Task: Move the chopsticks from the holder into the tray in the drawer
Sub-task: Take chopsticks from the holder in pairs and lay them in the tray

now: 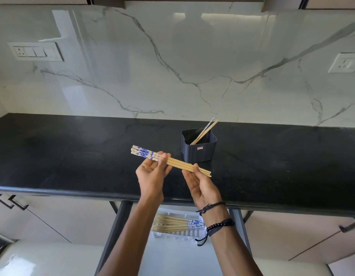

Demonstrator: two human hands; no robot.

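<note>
The bundle (178,165) of chopsticks is held level above the counter (73,156). Its long axis runs from upper left to lower right across the view, with the blue patterned ends to the left and farther off and the plain tips to the right. It is grasped at both ends. The left grip (152,174) is curled round it just behind the patterned part. The right grip (200,184) pinches it near the tips, thumb on top.

The tray (168,234) lies in the open drawer (117,232) below the counter, beneath the forearms and nearer the person than the bundle. The coming move is therefore judged to be a draw back and down past the counter's front edge. That edge stands between bundle and tray.

The stored sticks (172,223) lie across the tray with their patterned ends to the right, opposite to the bundle. A half turn is judged necessary if the ends are to match. The tray's right end is hidden by the right wrist and its bracelets (219,225).

The holder (198,150) stands on the counter just beyond the bundle's tips, nearer the right grip. A few leftover sticks (204,131) lean in it toward the right rear, so more trips are judged to be needed.
</note>
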